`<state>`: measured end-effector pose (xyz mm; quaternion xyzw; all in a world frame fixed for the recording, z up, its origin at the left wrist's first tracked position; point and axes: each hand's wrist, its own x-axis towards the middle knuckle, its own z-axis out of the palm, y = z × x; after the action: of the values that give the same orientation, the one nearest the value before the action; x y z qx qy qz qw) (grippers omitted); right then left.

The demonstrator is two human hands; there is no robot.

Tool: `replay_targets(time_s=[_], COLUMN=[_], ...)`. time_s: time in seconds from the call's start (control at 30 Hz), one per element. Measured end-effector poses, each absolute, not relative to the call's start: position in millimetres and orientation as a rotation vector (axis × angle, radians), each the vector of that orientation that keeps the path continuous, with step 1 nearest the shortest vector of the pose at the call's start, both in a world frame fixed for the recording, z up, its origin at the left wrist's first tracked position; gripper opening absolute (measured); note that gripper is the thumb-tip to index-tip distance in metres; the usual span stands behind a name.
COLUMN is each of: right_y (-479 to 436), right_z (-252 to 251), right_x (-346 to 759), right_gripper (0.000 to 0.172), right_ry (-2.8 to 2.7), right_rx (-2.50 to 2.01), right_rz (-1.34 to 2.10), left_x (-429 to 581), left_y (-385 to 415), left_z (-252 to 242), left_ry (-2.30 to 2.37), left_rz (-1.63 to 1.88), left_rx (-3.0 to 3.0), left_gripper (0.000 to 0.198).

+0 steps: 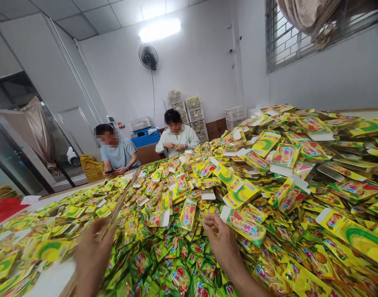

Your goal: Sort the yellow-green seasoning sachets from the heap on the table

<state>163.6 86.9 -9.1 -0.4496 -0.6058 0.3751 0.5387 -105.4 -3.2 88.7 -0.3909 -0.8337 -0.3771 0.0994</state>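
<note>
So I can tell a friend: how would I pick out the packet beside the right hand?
Take the big heap of packets on the table, then the right hand at its near edge. The packet lies just right of that hand: yellow with red letters and a white flap at its left end, unlike the green packets below the hand.

Sachets (176,272), lower centre: glossy crinkled plastic film. Cartons (300,165), right: printed card, slight sheen seen. Table (51,281), lower left: smooth white. Divider (127,192): bare wood. Grille (284,37), upper right: metal. Curtain (303,16): matt cloth.
</note>
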Motion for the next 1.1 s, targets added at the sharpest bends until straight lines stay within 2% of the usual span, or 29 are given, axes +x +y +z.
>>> replay_targets(time_s=[0.03, 0.1, 0.23, 0.3, 0.47, 0.67, 0.87, 0.97, 1.03, 1.1], right_y=[85.5, 82.7, 80.9, 80.7, 76.2, 71.3, 70.4, 69.0, 67.3, 65.6], right_z=[-8.2, -7.0, -3.4, 0.6, 9.9, 5.9, 3.2, 7.2, 9.9, 10.3], right_x=[163.6, 164.2, 170.0, 173.5, 175.7, 170.5, 169.0, 167.6, 165.2, 161.9], right_gripper=[0.018, 0.015, 0.014, 0.013, 0.013, 0.014, 0.018, 0.02, 0.018, 0.013], right_ry=[-1.481, -1.565, -1.666, -1.688, -1.846, -1.938, -1.931, -1.857, -1.798, -1.756], right_rx=[-1.075, -1.073, -1.085, -1.099, -1.08, -1.094, -1.059, -1.053, -1.004, -0.949], right_rz=[0.857, 0.814, 0.771, 0.772, 0.79, 0.64, 0.662, 0.734, 0.856, 1.024], left_x=[-87.9, -49.6, 7.4, 18.3, 9.0, -11.5, -19.3, -19.4, -15.4, -8.5], left_y=[3.7, 16.8, 26.4, 24.1, 22.8, 23.9, 29.4, 31.3, 30.4, 28.6], left_z=[78.6, 54.9, 18.3, 9.7, -0.4, -8.2, -6.0, 2.6, 8.1, 10.1], left_ry=[-2.554, -2.529, -2.367, -2.305, -2.336, -2.305, -2.344, -2.429, -2.516, -2.613], left_rz=[-0.949, -0.633, -0.525, -0.462, -0.201, -0.178, -0.371, -0.517, -0.835, -1.406], left_rx=[-1.407, -1.869, -2.204, -2.288, -2.184, -2.091, -2.03, -1.919, -1.925, -1.971], left_gripper=[0.035, 0.03, 0.015, 0.018, 0.048, 0.054, 0.032, 0.035, 0.038, 0.034])
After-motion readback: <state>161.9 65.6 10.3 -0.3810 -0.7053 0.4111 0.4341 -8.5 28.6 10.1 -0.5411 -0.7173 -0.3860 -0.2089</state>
